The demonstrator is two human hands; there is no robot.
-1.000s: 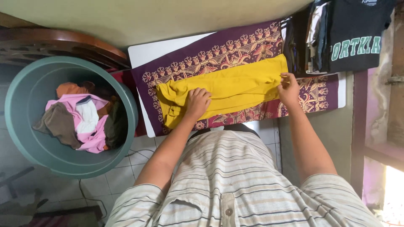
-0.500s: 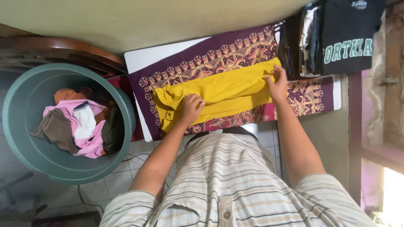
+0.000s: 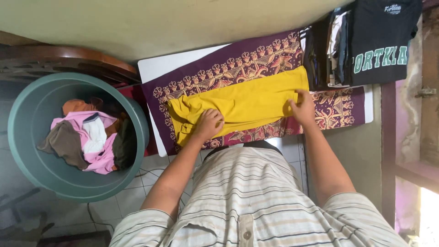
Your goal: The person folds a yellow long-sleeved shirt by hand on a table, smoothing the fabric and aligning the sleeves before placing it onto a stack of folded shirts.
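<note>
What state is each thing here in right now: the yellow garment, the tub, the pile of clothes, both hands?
Yellow garment: spread flat on the patterned cloth, partly folded, bunched at its left end.
Patterned cloth: laid flat over the white table.
Green tub: upright, holding jumbled clothes.
Dark clothes stack: folded, beside the garment.
Left hand: pressed flat on the garment.
Right hand: fingers on the garment's right edge.

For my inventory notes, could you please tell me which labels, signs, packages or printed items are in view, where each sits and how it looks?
Dark folded T-shirt, top right on the clothes stack: large green block lettering with pale outlines across its front.
Same shirt, near its upper edge: small white script logo.
No packages, signs or screens show.
</note>
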